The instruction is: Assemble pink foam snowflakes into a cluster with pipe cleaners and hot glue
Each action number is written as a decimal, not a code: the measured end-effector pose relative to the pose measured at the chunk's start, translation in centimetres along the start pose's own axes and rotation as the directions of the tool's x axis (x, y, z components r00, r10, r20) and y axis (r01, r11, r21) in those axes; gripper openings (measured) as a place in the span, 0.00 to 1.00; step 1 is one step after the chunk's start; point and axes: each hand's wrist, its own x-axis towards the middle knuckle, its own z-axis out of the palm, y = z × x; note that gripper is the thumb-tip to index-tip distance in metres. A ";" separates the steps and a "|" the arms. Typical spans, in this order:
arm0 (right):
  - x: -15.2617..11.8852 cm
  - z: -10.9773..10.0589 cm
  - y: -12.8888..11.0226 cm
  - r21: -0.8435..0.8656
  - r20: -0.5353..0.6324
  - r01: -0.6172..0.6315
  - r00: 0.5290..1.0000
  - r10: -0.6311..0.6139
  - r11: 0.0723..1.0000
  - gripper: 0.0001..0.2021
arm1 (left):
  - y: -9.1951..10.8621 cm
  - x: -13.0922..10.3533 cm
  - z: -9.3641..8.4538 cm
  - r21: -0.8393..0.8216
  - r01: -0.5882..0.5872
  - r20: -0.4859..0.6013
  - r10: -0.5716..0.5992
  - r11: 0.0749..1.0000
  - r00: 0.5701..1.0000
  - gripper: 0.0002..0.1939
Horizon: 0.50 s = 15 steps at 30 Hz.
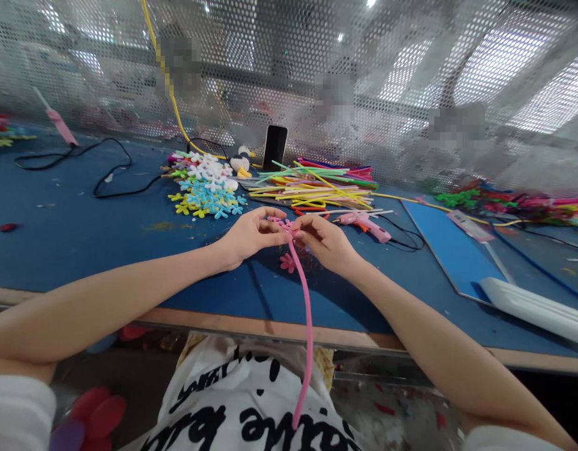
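Observation:
My left hand (257,233) and my right hand (327,245) meet over the blue table, fingers pinched together. Between them they hold a pink pipe cleaner (308,313), its upper end bent into small loops at my fingertips. The long free end curves down past the table edge in front of my shirt. Fingers partly hide how the loops join. Just below, on the table, lies a pink pipe-cleaner flower (288,262). To the right of my right hand rests a pink glue gun (367,225) with a black cord.
Beyond my hands lie a pile of colourful flower shapes (207,188) and a heap of straight pipe cleaners (321,186). A phone (274,147) stands against the perforated metal screen (289,75). At right are a blue board (444,250) and a white plastic piece (533,307).

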 end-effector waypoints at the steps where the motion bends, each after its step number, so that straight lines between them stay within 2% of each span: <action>1: 0.0 -0.1 0.0 -0.064 0.012 0.052 0.999 -0.051 0.997 0.10 | 0.0 0.0 0.0 -0.025 0.012 0.008 -0.011 1.000 1.000 0.32; 8: -0.1 -1.0 0.0 -0.413 0.163 0.325 0.946 -0.282 0.851 0.09 | 0.4 -0.3 0.6 -0.111 0.108 0.056 -0.102 0.988 0.993 0.35; 12: 0.1 -1.3 0.3 -0.479 0.224 0.443 0.897 -0.382 0.758 0.10 | 0.6 -0.6 0.9 -0.127 0.139 0.059 -0.132 0.982 0.989 0.36; 15: 0.2 -1.4 0.3 -0.492 0.251 0.484 0.875 -0.414 0.724 0.11 | 0.9 -0.8 1.0 -0.140 0.200 0.075 -0.191 0.970 0.979 0.37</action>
